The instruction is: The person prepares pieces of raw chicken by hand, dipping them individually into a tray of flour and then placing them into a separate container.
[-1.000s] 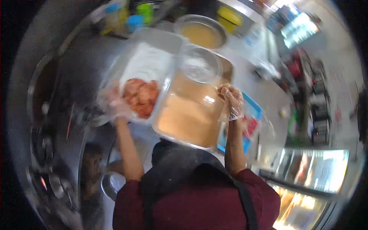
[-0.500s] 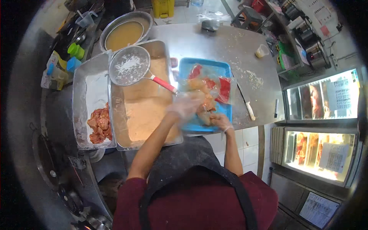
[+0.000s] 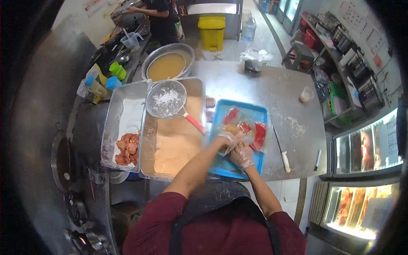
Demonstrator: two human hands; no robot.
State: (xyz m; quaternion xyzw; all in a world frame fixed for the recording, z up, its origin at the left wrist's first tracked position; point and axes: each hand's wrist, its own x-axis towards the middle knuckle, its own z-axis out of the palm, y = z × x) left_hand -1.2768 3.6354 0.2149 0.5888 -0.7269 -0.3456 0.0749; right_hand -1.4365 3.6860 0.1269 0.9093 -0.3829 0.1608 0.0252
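A blue tray (image 3: pixel 262 168) lies before me with clear plastic bags in it. One bag (image 3: pixel 243 126) holds pale and reddish pieces that look like raw meat; flat red packets (image 3: pixel 259 137) lie beside it. Both hands wear clear plastic gloves and meet at this bag's near end. My left hand (image 3: pixel 229 141) is closed on the bag's plastic from the left. Close against it, my right hand (image 3: pixel 242 155) has its fingers curled around the same near end. The fingertips and the gripped part of the bag are partly hidden.
Left of the tray stand a metal pan of tan flour (image 3: pixel 176 151), a red-handled sieve (image 3: pixel 166 100) across its rim, and a pan (image 3: pixel 106 142) with white powder and meat pieces (image 3: pixel 127 149). A knife (image 3: pixel 284 161) lies to the right. A co-worker (image 3: pixel 160 21) stands at the far left.
My view has tilted up, showing more of the room and a co-worker. My left hand has come over to my right hand, and both are now together at the bag's near end.
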